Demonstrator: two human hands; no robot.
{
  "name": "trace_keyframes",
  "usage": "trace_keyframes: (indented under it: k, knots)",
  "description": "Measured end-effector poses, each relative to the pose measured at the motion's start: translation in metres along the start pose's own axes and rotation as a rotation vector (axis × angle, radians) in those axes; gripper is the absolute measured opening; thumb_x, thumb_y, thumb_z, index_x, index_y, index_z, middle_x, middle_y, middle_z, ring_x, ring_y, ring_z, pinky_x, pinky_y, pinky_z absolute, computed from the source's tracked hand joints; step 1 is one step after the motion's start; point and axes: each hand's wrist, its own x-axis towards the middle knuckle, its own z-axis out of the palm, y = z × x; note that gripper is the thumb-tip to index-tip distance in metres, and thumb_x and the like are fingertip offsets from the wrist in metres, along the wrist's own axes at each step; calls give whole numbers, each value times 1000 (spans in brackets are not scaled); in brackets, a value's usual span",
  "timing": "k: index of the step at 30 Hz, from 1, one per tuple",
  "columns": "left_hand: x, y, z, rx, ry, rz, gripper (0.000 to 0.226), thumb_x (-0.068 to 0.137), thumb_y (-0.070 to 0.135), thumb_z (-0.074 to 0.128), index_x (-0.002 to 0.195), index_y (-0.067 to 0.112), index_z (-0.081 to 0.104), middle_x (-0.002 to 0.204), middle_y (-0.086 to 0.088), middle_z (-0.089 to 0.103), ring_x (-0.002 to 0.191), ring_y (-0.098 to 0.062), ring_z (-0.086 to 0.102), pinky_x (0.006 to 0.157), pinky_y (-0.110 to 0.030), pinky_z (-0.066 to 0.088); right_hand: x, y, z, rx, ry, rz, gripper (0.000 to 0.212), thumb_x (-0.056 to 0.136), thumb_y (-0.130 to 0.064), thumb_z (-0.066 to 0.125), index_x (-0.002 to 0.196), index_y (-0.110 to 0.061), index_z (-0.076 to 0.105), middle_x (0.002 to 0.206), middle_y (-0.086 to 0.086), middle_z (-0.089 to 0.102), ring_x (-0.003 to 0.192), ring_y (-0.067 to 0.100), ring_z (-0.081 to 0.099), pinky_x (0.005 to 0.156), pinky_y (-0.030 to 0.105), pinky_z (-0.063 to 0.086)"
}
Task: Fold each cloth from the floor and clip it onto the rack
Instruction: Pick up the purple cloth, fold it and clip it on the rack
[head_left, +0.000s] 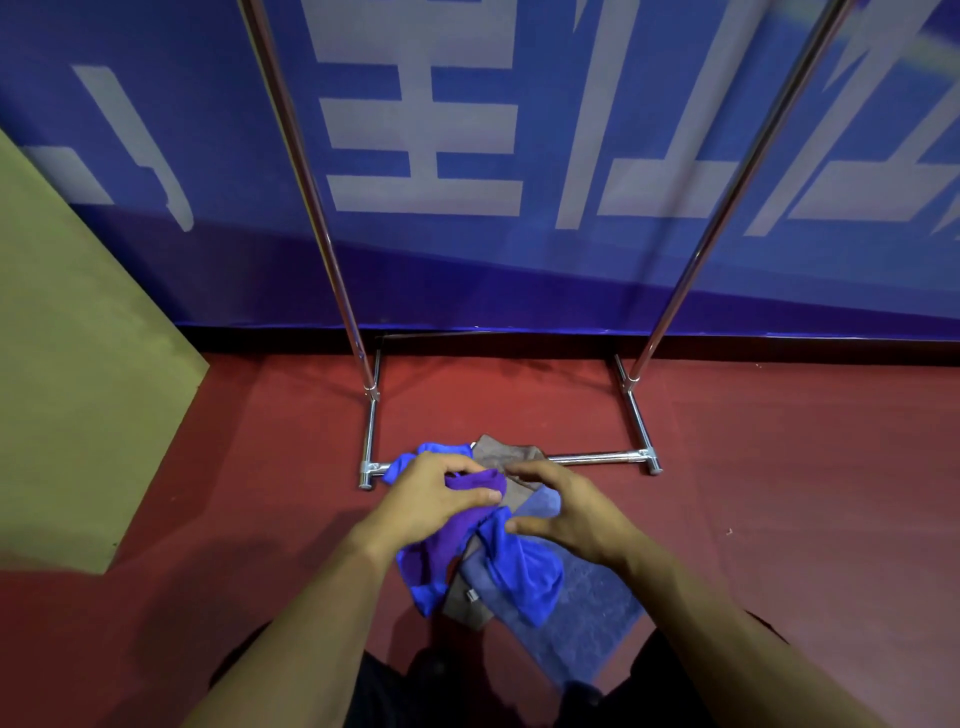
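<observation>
The left hand (431, 493) has its grip closed on the bunched blue cloth (519, 571), lifted above the floor pile before the rack (587, 458), while the right hand (566, 512), fingers curved and empty, seeks an edge to begin folding.

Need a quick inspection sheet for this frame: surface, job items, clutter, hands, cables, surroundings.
Surface: red floor, bare around the pile.
Job's things: bright blue cloth bunched and lifted; brown cloth and grey-blue cloth lie beneath. Metal rack base on the floor, uprights rising out of frame; no clips seen.
Clutter: nothing seen.
Hands: left hand grips the blue cloth; right hand curls at its edge, thumb touching.
Cables: nothing seen.
Surroundings: blue banner with white characters behind; olive board at left.
</observation>
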Motion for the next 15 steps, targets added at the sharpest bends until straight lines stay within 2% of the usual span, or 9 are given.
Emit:
trace_keyframes:
  k: [3,7,9,12,15]
  knots:
    - [-4,12,-1,-59,-32,1,13,78,22,86,90,22,80,77,10,76,68,2,64,67,-15,48,-1,-3,4,16,-31,-22,74,72,-44,86,138,-24,56,139,-16,58,130,-4,49,109,16,37]
    - [-5,18,0,-158,-29,-1,11,80,17,83,91,18,80,82,1,78,74,-4,68,68,-21,52,-4,-10,4,103,-47,26,53,75,-39,86,121,-22,67,118,-17,70,111,-6,61,95,12,43]
    - [-4,17,0,-217,21,-7,10,80,18,83,90,16,80,85,-4,79,76,-6,68,71,-26,55,-5,-11,6,152,-72,50,38,77,-37,85,107,-17,72,105,-8,75,98,0,67,87,18,49]
    - [-3,19,-1,-287,106,-27,12,80,18,83,91,16,79,85,2,78,77,-6,67,72,-22,55,-5,-9,12,326,-110,117,32,81,-26,84,97,-3,69,91,16,74,82,15,66,79,42,54]
    - [-1,19,1,-429,154,-74,21,81,20,81,102,17,77,97,1,78,88,-8,69,82,-23,55,-4,-12,17,478,-91,177,28,85,-19,79,96,3,66,81,16,70,75,24,61,69,42,48]
